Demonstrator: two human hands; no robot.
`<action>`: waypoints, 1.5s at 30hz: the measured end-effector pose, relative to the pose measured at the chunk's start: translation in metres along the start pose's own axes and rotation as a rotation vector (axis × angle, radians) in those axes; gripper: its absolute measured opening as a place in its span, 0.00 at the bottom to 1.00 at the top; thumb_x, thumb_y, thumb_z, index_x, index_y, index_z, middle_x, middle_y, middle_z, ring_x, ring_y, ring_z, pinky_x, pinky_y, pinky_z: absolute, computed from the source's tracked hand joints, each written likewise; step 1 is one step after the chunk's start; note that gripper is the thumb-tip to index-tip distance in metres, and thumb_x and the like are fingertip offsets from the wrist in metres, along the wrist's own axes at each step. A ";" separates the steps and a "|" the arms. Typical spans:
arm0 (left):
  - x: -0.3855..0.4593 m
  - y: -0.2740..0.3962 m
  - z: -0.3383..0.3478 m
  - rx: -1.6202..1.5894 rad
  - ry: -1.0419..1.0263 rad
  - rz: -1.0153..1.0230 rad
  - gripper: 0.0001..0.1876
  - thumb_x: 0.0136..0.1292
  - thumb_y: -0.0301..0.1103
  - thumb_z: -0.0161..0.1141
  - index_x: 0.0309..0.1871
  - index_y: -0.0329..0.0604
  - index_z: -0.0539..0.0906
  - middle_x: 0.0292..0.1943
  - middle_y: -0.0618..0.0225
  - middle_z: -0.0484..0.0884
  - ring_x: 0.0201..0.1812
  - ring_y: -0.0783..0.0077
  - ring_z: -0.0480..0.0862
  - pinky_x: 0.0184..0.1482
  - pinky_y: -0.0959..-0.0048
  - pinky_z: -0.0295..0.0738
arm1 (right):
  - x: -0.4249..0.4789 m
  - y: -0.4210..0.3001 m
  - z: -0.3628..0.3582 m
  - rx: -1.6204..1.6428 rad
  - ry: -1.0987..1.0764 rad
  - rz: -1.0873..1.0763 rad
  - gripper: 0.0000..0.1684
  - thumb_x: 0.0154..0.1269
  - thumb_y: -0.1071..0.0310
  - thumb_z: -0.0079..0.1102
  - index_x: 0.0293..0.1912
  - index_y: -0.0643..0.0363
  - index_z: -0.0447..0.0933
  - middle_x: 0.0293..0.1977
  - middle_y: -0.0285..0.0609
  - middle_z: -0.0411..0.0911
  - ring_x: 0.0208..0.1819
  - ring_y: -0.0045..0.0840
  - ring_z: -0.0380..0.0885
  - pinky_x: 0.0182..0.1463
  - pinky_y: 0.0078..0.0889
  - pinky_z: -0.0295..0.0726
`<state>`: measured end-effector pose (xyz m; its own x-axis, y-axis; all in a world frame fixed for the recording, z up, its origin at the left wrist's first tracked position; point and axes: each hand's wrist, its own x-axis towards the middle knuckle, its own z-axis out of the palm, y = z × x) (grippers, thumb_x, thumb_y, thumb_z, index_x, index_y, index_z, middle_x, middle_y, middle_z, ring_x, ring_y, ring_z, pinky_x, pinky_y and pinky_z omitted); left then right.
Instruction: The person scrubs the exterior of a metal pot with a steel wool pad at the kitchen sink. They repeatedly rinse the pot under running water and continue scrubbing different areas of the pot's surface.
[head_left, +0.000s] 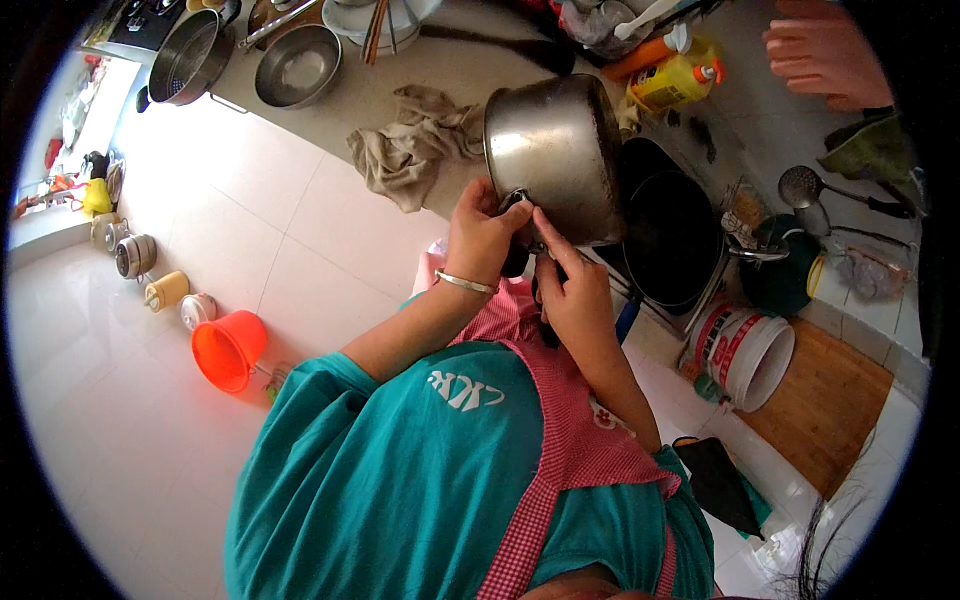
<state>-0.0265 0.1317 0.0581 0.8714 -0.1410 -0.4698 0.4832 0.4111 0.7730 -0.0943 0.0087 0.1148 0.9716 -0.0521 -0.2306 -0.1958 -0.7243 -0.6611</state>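
Observation:
A stainless-steel pot (551, 161) is tipped on its side over the counter edge in front of me, its wall scuffed and stained. My left hand (484, 232) grips it by the black handle (516, 255), with the thumb at the metal fitting where the handle joins the wall. Close beside it, my right hand (574, 281) curls around a slim black-handled tool (546, 319), mostly covered by the fingers; its kind is not clear. The right index finger points up against the handle's fitting. Behind the pot lies a crumpled beige cloth (409, 146) on the counter.
Right of the pot is a black wok (670, 240) on the stove. Beyond it stand a yellow pump bottle (671, 82) and a skimmer (801, 186). A metal bowl (298, 67) sits on the counter. An orange bucket (229, 351) and a white bucket (742, 356) are lower down.

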 end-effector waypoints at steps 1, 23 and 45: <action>0.000 -0.002 -0.002 0.036 -0.005 0.013 0.12 0.64 0.23 0.66 0.49 0.37 0.79 0.39 0.69 0.84 0.38 0.77 0.82 0.42 0.76 0.77 | -0.001 -0.001 -0.003 0.021 -0.028 0.036 0.34 0.67 0.71 0.56 0.72 0.45 0.68 0.25 0.60 0.78 0.28 0.51 0.82 0.34 0.51 0.76; 0.002 0.004 0.003 0.077 0.018 -0.049 0.11 0.63 0.21 0.66 0.46 0.36 0.77 0.35 0.67 0.83 0.33 0.77 0.82 0.35 0.77 0.77 | -0.005 -0.001 0.013 -0.130 0.066 -0.054 0.39 0.68 0.71 0.56 0.76 0.48 0.58 0.29 0.60 0.81 0.30 0.50 0.83 0.34 0.49 0.78; 0.011 -0.005 -0.006 -0.112 -0.038 -0.012 0.18 0.54 0.15 0.66 0.49 0.38 0.79 0.40 0.68 0.84 0.40 0.75 0.84 0.46 0.75 0.80 | 0.000 0.009 0.006 0.014 0.049 0.004 0.28 0.72 0.66 0.56 0.70 0.46 0.71 0.27 0.59 0.80 0.25 0.48 0.81 0.30 0.47 0.77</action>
<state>-0.0198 0.1337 0.0465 0.8694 -0.1796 -0.4603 0.4829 0.5067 0.7142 -0.0971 0.0062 0.1045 0.9761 -0.0883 -0.1984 -0.2008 -0.7147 -0.6699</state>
